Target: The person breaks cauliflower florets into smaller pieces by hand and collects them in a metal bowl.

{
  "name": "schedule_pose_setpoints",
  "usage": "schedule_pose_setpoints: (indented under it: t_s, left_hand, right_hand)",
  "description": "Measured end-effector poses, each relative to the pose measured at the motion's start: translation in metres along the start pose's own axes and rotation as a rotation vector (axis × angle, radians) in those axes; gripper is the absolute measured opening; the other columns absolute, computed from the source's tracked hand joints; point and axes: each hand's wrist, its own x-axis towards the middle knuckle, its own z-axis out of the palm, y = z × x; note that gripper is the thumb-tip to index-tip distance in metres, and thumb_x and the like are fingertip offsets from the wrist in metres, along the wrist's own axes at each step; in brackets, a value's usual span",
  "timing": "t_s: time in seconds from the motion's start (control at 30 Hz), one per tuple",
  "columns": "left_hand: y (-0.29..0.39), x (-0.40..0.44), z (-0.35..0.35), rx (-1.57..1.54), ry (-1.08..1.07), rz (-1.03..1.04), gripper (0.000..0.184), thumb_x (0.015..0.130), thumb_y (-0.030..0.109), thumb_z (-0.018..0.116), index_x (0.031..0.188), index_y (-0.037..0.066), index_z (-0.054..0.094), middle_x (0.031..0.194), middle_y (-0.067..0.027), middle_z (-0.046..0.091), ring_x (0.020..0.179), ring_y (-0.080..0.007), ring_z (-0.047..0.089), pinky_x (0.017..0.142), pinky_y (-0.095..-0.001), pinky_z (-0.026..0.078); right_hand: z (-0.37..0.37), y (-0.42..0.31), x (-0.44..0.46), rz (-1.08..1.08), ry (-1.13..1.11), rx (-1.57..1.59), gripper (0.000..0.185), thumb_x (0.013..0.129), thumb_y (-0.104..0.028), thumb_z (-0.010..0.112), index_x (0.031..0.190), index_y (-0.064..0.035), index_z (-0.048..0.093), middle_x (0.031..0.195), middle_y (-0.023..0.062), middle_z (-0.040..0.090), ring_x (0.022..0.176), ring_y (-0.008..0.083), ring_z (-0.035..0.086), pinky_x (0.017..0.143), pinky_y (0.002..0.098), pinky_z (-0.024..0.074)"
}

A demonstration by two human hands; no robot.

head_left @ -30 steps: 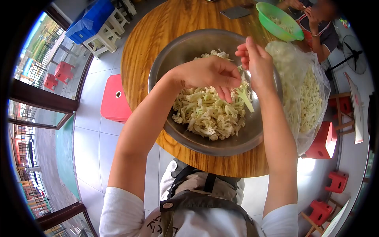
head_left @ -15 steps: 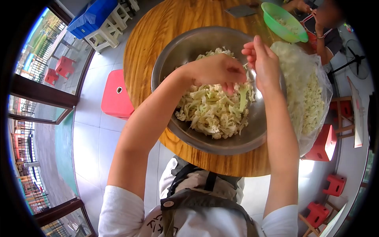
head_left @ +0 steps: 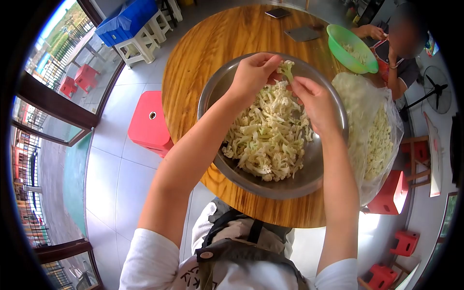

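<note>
Above the far part of a wide steel bowl (head_left: 275, 192), a pale green-stemmed cauliflower floret (head_left: 286, 69) is between my two hands. My left hand (head_left: 255, 75) is closed with its fingertips at the floret's head. My right hand (head_left: 316, 104) pinches the lower end of the stem between thumb and fingers. Below them, a heap of cut cauliflower pieces (head_left: 268, 133) fills the middle of the bowl. Part of the heap's left side is hidden by my left forearm.
The bowl stands on a round wooden table (head_left: 193, 63). To its right lies a clear plastic bag (head_left: 350, 92) of cauliflower. Beyond are a green basin (head_left: 350, 58), a cleaver-like flat blade (head_left: 302, 34), a phone (head_left: 278, 13) and a seated person (head_left: 411, 70). A red stool (head_left: 147, 121) stands left.
My hands have come together on a floret; before, they were apart over the bowl, the right one raised. The view has shifted, showing more of the table's far side.
</note>
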Motion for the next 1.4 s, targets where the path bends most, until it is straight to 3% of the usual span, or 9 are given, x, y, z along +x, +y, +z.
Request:
schedule_pose_setpoints:
  t_s: [0.1,0.23,0.4,0.5,0.8,1.03,1.4]
  left_hand:
    - [0.006,-0.004,0.002,-0.283,-0.105,-0.039,0.038,0.087,0.017,0.058,0.116,-0.005,0.048,0.093,-0.0077,0.060,0.082,-0.0116,0.057,0.070,-0.0232,0.045]
    - [-0.003,-0.004,0.004,-0.086,-0.100,0.054,0.049,0.078,0.005,0.064,0.121,-0.007,0.041,0.095,-0.0108,0.060,0.086,-0.0159,0.058,0.075,-0.0269,0.045]
    - [-0.003,-0.005,0.004,0.010,-0.053,0.063,0.047,0.078,0.005,0.065,0.119,-0.005,0.043,0.092,-0.0104,0.060,0.086,-0.0147,0.057,0.076,-0.0271,0.045]
    - [-0.006,-0.004,0.004,-0.009,-0.025,0.100,0.048,0.074,0.007,0.066,0.116,-0.004,0.046,0.091,-0.0096,0.060,0.082,-0.0138,0.058,0.065,-0.0246,0.046]
    - [-0.008,-0.009,0.011,0.264,0.053,0.269,0.045,0.072,0.010,0.068,0.111,0.000,0.048,0.088,-0.0099,0.064,0.081,-0.0135,0.060,0.072,-0.0260,0.048]
    - [-0.008,-0.008,0.010,0.274,-0.019,0.273,0.043,0.073,0.010,0.068,0.110,0.001,0.048,0.089,-0.0097,0.063,0.081,-0.0135,0.060,0.073,-0.0261,0.048]
    - [-0.004,-0.005,0.005,0.404,-0.103,0.273,0.038,0.079,0.004,0.066,0.110,-0.002,0.046,0.092,-0.0070,0.061,0.083,-0.0098,0.058,0.074,-0.0224,0.048]
  right_hand:
    - [0.000,-0.003,0.000,-0.005,0.019,0.077,0.023,0.086,-0.015,0.060,0.101,0.0017,0.062,0.088,0.0030,0.064,0.081,0.0073,0.056,0.073,0.0209,0.0433]
    - [0.007,0.000,-0.001,-0.057,0.091,0.077,0.020,0.085,-0.012,0.060,0.099,0.0017,0.063,0.084,0.0020,0.064,0.077,0.0069,0.055,0.069,0.0202,0.0429]
    - [0.011,0.012,0.003,-0.153,0.113,-0.025,0.017,0.085,-0.013,0.060,0.096,-0.0001,0.063,0.072,-0.0006,0.060,0.066,0.0045,0.051,0.061,0.0203,0.0412]
    - [0.011,0.011,0.001,-0.193,0.138,-0.087,0.018,0.085,-0.014,0.060,0.096,-0.0008,0.063,0.069,-0.0004,0.059,0.063,0.0042,0.049,0.059,0.0204,0.0409]
    - [0.009,0.008,0.000,-0.265,0.200,-0.153,0.017,0.085,-0.015,0.061,0.093,0.0002,0.062,0.070,0.0001,0.059,0.063,0.0049,0.049,0.059,0.0203,0.0406]
    - [0.003,0.006,0.001,-0.213,0.163,-0.040,0.017,0.084,-0.015,0.062,0.091,0.0004,0.063,0.072,-0.0020,0.059,0.067,0.0032,0.050,0.061,0.0188,0.0406]
    - [-0.004,-0.005,-0.001,-0.203,0.091,-0.143,0.016,0.083,-0.014,0.062,0.085,0.0016,0.063,0.067,-0.0029,0.057,0.064,0.0020,0.047,0.057,0.0183,0.0384]
